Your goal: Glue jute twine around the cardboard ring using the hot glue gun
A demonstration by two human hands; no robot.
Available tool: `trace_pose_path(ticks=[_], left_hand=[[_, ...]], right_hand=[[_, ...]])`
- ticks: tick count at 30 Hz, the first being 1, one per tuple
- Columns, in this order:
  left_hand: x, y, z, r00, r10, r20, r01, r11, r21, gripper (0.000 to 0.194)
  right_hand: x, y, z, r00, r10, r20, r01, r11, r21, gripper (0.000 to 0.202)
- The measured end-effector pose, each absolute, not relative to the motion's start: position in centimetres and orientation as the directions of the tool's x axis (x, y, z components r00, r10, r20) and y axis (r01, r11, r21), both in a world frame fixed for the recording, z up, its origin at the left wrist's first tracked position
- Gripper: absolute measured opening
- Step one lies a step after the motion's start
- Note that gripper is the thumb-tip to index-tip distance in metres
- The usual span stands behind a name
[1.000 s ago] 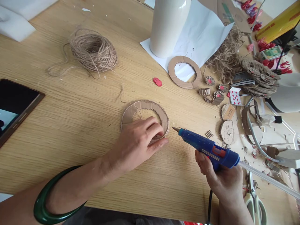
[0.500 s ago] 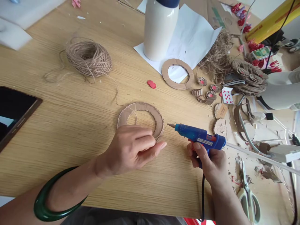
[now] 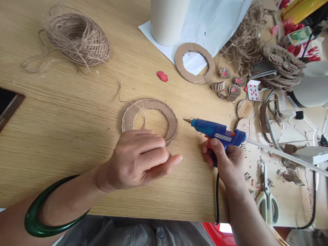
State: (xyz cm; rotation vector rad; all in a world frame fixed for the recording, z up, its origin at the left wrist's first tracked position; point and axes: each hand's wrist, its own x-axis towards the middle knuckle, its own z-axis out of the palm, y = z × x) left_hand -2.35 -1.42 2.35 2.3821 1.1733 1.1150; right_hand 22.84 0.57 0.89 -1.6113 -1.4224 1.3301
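Note:
My left hand [image 3: 143, 157] is closed, its fingers curled over the near edge of a flat cardboard ring [image 3: 167, 116] and the thumb pointing right. The fingertips are hidden, so what they grip cannot be seen. Thin twine [image 3: 119, 82] runs from a loose ball of twine [image 3: 77, 36] across the ring and in under this hand. Twine also edges the ring's rim. In my right hand [image 3: 225, 157] is a blue hot glue gun [image 3: 212, 128], its nozzle pointing left and a little apart from the ring. A long clear glue stick [image 3: 282, 153] sticks out behind it.
A second cardboard ring [image 3: 181, 68] lies partly on white paper beside a white container [image 3: 167, 22]. Red discs [image 3: 162, 76] lie nearby. Coiled cardboard pieces [image 3: 234, 90], a playing card [image 3: 253, 90] and scissors [image 3: 266, 198] crowd the right side. A phone [image 3: 9, 104] sits far left.
The view has tilted down and shifted slightly, so the things on the table appear higher. Both hands keep nearly the same pose, the right one still on the glue gun.

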Motion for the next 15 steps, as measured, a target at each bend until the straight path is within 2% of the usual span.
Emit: trace_pose_path(ticks=[6, 8, 10, 12, 15], left_hand=[[-1.7, -1.6, 2.2, 0.473, 0.727, 0.497, 0.512, -0.686, 0.516, 0.035], [-1.0, -2.3, 2.9, 0.558, 0.717, 0.418, 0.471, -0.688, 0.552, 0.03], [-0.3, -3.6, 4.0, 0.675, 0.686, 0.272, 0.443, -0.671, 0.594, 0.024], [0.4, -5.3, 5.4, 0.771, 0.618, 0.156, 0.431, -0.685, 0.587, 0.021], [1.1, -7.9, 7.5, 0.74, 0.666, 0.093, 0.502, -0.638, 0.584, 0.021]], right_hand=[[22.2, 0.7, 0.4, -0.047, 0.979, -0.198, 0.271, -0.178, -0.946, 0.042], [22.0, 0.7, 0.2, -0.039, 0.986, -0.16, 0.268, -0.144, -0.953, 0.043], [21.7, 0.8, 0.2, -0.046, 0.99, -0.133, 0.292, -0.114, -0.95, 0.046], [21.4, 0.9, 0.3, -0.038, 0.993, -0.108, 0.295, -0.092, -0.951, 0.048], [21.2, 1.0, 0.3, -0.018, 0.998, -0.062, 0.32, -0.053, -0.946, 0.05]])
